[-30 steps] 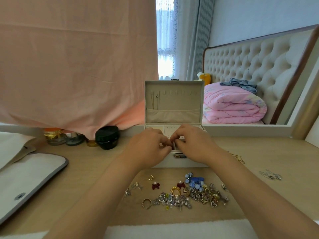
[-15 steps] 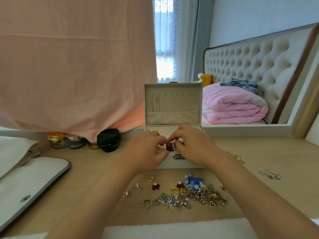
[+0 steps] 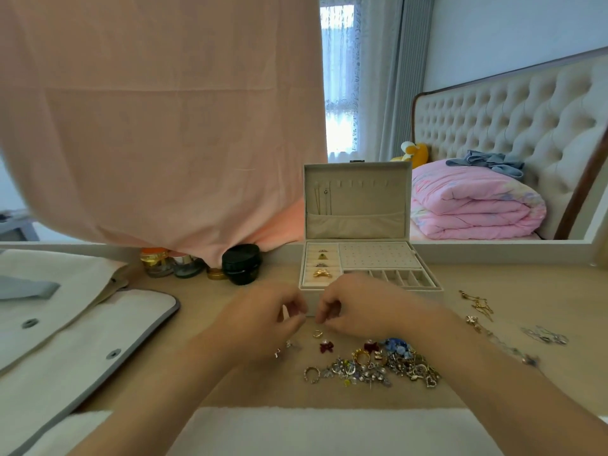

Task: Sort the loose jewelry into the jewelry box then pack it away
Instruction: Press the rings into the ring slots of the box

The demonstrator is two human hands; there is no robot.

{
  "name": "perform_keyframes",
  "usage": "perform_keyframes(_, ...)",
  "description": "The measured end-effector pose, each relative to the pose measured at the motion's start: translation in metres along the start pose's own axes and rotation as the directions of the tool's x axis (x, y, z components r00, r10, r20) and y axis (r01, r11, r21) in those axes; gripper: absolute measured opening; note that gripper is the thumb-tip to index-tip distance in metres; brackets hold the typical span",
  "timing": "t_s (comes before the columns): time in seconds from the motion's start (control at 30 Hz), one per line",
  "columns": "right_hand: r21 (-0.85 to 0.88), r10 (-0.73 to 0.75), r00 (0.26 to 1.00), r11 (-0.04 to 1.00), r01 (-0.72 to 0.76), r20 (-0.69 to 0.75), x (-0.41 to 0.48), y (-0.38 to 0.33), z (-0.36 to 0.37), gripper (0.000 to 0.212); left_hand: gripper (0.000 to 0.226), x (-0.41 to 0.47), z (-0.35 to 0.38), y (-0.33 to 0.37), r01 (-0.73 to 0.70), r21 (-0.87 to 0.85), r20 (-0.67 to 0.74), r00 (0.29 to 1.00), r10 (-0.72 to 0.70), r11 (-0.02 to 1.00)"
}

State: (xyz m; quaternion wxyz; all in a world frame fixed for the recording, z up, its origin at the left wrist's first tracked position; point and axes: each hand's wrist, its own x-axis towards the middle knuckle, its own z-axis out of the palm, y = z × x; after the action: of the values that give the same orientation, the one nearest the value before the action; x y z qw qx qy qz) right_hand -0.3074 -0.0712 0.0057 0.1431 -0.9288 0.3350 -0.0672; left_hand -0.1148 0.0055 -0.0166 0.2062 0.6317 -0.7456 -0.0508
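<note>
The cream jewelry box (image 3: 427, 287) stands open on the wooden table, lid upright. Its left ring rolls hold several rings, among them a gold bow ring (image 3: 321, 273). The pile of loose jewelry (image 3: 378, 363) lies in front of the box, with a dark red bow earring (image 3: 326, 347) and a small gold ring (image 3: 317, 334) at its left edge. My left hand (image 3: 263, 324) and my right hand (image 3: 362, 311) hover just in front of the box, fingers curled, fingertips almost meeting above the small gold ring. Motion blur hides whether either holds anything.
Gold chains (image 3: 477, 304) and a silver piece (image 3: 546, 335) lie to the right. A black jar (image 3: 241, 263) and small bottles (image 3: 158, 261) stand back left under a hanging pink cloth (image 3: 164, 126). A white pouch (image 3: 65, 340) covers the left; a white towel (image 3: 329, 429) lines the near edge.
Both hands have pulled back out of the box towards me and now sit lower, over the table in front of it. The box's compartments are now uncovered.
</note>
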Motion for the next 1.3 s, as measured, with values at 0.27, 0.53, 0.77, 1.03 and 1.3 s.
perform_keyframes(0.27, -0.059, -0.011, 0.998, 0.998, 0.015, 0.062, 0.003, -0.003, 0.014, 0.017, 0.015, -0.025, 0.022, -0.008, -0.104, -0.095, 0.007, 0.994, 0.105, 0.99)
perform_keyframes(0.53, 0.004, 0.017, 0.998, 1.0, -0.017, 0.052, 0.004, 0.004, 0.013, 0.012, 0.017, -0.025, 0.022, -0.015, -0.17, -0.096, 0.064, 0.982, 0.176, 0.981)
perform_keyframes(0.77, -0.037, 0.022, 0.999, 0.999, -0.023, -0.048, 0.005, 0.003, 0.011, 0.014, 0.006, -0.022, 0.022, -0.014, -0.088, -0.145, 0.028, 0.995, 0.093, 0.986)
perform_keyframes(1.03, 0.016, 0.114, 0.972, 0.993, -0.12, 0.207, -0.013, 0.006, -0.019, 0.013, 0.008, -0.023, 0.024, -0.011, -0.018, -0.171, -0.035, 0.999, 0.012, 0.985)
perform_keyframes(1.3, -0.101, 0.141, 0.957, 0.988, -0.118, 0.252, -0.012, 0.004, -0.007, 0.009, 0.025, -0.019, 0.032, -0.005, -0.118, -0.139, -0.117, 0.988, 0.102, 0.983)
